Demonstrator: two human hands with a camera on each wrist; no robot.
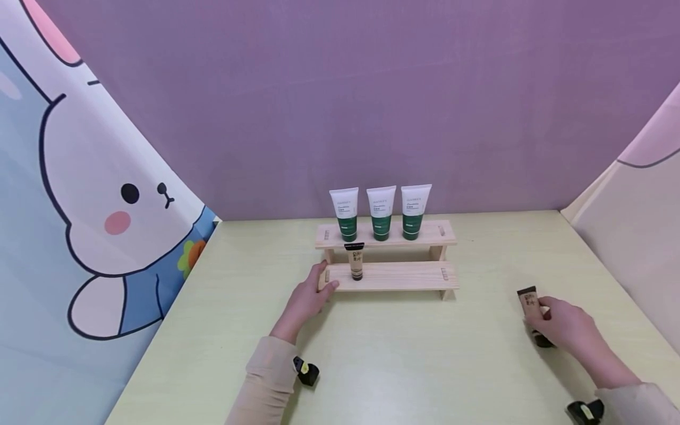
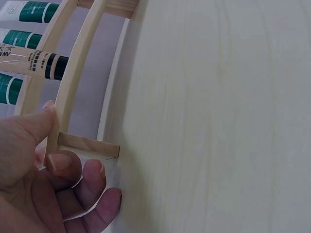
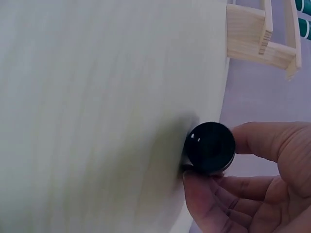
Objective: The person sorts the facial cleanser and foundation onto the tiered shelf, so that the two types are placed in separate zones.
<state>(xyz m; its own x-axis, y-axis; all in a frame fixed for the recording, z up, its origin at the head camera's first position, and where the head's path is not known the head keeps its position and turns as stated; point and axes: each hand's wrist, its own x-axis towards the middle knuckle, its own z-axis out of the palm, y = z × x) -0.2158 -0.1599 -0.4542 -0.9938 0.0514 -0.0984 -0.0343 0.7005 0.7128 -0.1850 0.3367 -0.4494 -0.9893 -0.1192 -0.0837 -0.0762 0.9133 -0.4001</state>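
Observation:
My left hand (image 1: 310, 295) grips the left end of a two-tier wooden rack (image 1: 393, 284). In the left wrist view the thumb (image 2: 36, 124) lies against the lower board and the other fingers curl by its end. A small beige tube (image 1: 356, 262) stands cap down on that lower tier, near the hand. Off to the right, my right hand (image 1: 568, 324) pinches a similar beige tube (image 1: 529, 302) just over the table. Its round black cap (image 3: 211, 147) faces the right wrist camera, and the fingers hide part of its body.
Three white-and-green tubes, a left one (image 1: 345, 212), a middle one (image 1: 381, 212) and a right one (image 1: 414, 211), stand on the upper tier. The pale table (image 1: 404, 354) meets a purple backdrop (image 1: 372, 106) behind the rack. A rabbit-print cloth (image 1: 133, 248) borders the left side.

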